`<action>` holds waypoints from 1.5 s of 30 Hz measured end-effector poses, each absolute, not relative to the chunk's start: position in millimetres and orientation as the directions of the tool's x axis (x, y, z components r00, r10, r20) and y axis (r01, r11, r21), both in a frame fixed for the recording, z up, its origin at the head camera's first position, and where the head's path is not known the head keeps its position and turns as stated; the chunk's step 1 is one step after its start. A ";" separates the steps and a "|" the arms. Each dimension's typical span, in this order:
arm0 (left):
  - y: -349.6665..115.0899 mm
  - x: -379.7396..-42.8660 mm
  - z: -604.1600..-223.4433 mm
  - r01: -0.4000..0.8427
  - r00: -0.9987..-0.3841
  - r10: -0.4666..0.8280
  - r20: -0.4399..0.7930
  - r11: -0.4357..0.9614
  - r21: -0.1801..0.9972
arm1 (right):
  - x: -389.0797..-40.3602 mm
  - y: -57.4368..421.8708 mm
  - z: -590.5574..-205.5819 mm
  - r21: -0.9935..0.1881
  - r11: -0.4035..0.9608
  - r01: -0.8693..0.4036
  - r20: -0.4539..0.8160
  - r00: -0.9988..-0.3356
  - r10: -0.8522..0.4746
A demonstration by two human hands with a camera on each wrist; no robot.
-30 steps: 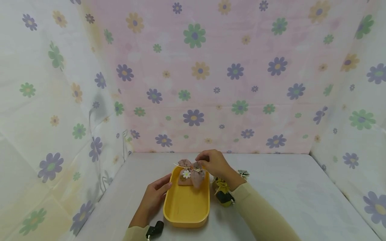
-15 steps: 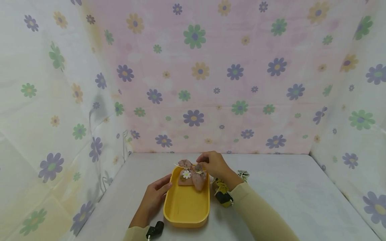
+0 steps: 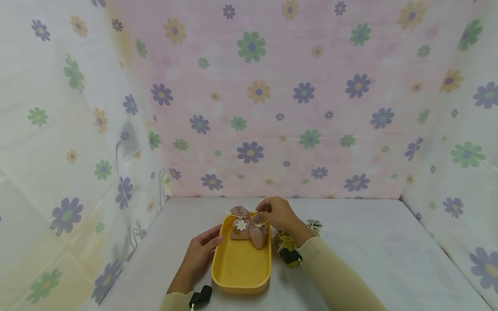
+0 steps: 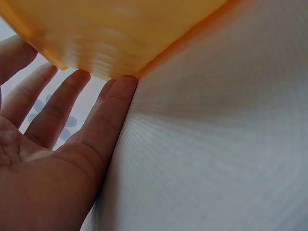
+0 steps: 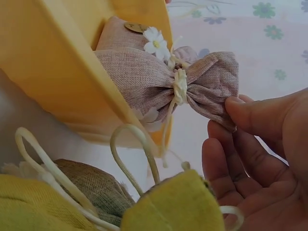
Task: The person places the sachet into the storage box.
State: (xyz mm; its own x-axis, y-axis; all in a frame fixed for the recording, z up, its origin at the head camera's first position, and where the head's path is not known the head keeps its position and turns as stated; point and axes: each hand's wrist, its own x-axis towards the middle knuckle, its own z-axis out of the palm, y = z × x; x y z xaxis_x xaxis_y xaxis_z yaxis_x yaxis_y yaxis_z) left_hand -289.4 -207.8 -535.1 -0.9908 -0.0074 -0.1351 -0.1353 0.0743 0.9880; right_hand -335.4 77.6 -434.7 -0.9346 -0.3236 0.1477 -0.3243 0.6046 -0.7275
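A yellow plastic box (image 3: 241,268) stands on the table. My left hand (image 3: 203,247) lies along its left side; in the left wrist view the extended fingers (image 4: 57,110) touch the outer wall. With thumb and fingertips my right hand (image 3: 281,214) pinches the gathered top of a mauve drawstring pouch (image 3: 258,235), whose body is in the box's far right corner. Left of it, a second pink pouch (image 3: 240,231) with a white flower leans in the far end. The right wrist view shows the pinched cloth neck (image 5: 211,84) tied with cream cord.
Right of the box, partly under my right forearm, are a yellow-green pouch (image 3: 287,242) and a pouch with a pale leaf-patterned top (image 3: 314,224). Flower-printed cloth (image 3: 249,108) hangs behind and at both sides of the white table (image 3: 365,250).
My right hand has shifted slightly right and nearer, and the mauve pouch has moved with it, away from the flower pouch. The left hand and box have stayed put.
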 end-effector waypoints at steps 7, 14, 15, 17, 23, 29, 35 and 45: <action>-207.4 -288.2 -533.2 -0.135 -0.991 -0.013 -0.135 0.064 0.989 | -335.9 78.3 -432.5 -0.710 0.616 -0.340 0.155 -0.930 -0.333; -207.3 -288.4 -532.4 -0.125 -0.992 -0.001 -0.126 0.076 0.989 | -330.6 86.6 -428.4 -0.707 0.624 -0.332 0.152 -0.934 -0.325; -207.3 -288.4 -532.6 -0.128 -0.992 -0.004 -0.128 0.077 0.989 | -329.4 88.2 -427.7 -0.712 0.622 -0.327 0.150 -0.935 -0.320; -207.4 -288.3 -532.7 -0.131 -0.991 -0.008 -0.131 0.081 0.988 | -327.9 91.5 -427.7 -0.711 0.624 -0.324 0.152 -0.937 -0.313; -207.8 -287.9 -532.9 -0.136 -0.991 -0.013 -0.135 0.083 0.987 | -321.7 99.1 -428.0 -0.709 0.628 -0.320 0.171 -0.942 -0.287; -207.8 -287.5 -532.5 -0.137 -0.991 -0.006 -0.137 0.070 0.988 | -311.5 109.0 -422.5 -0.720 0.616 -0.321 0.199 -0.945 -0.260; -208.1 -290.6 -535.7 -0.133 -0.991 0.009 -0.134 0.055 0.990 | -303.4 120.4 -421.5 -0.719 0.624 -0.306 0.194 -0.951 -0.242; -208.9 -288.8 -535.5 -0.133 -0.991 0.005 -0.134 0.071 0.989 | -286.8 136.7 -430.5 -0.766 0.591 -0.253 0.177 -0.967 -0.185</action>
